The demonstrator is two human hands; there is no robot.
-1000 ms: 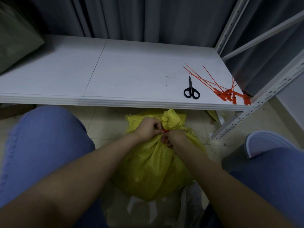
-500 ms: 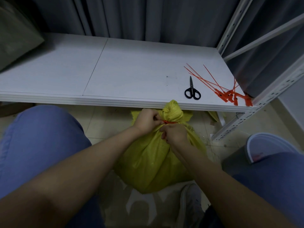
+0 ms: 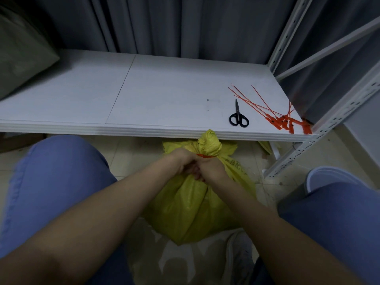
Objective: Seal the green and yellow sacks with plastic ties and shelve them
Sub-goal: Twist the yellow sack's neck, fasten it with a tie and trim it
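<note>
Two bare hands meet at the gathered neck of a yellow woven plastic sack (image 3: 191,208), which stands on the tiled floor between the person's blue-trousered knees, just in front of the white shelf board (image 3: 144,95). In the head view, the left hand (image 3: 183,161) is curled closed against the neck from the left, and the right hand (image 3: 211,168) is closed against it from the right, the two hands touching each other; what exactly each set of fingers pinches is hidden between them. An orange plastic tie (image 3: 203,155) circles the neck just above the knuckles, and the bunched top of the sack stands up above it, overlapping the front edge of the shelf board. On the board toward its right end lie black-handled scissors (image 3: 238,116), blades pointing away from the person, and just to their right a loose bunch of spare orange plastic ties (image 3: 285,120) fans out near the corner beside the white perforated metal upright (image 3: 329,128). A dull green sack (image 3: 22,56) rests at the far left of the shelf, well apart from the yellow one. Grey curtains (image 3: 185,25) hang behind the shelf.
</note>
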